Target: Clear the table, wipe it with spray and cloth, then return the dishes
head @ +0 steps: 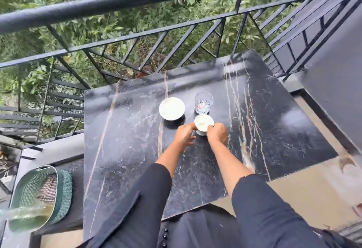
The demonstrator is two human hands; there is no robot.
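Over the black marble desk (125, 149), the left hand (185, 135) and right hand (217, 133) each close their grip on opposite sides of a small white cup (203, 125), with a white bowl (171, 108) and a clear glass (203, 102) just beyond

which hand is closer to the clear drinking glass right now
Right. The right hand grips the small white cup just in front of the glass. The left hand holds the cup's other side, a little farther from the glass.
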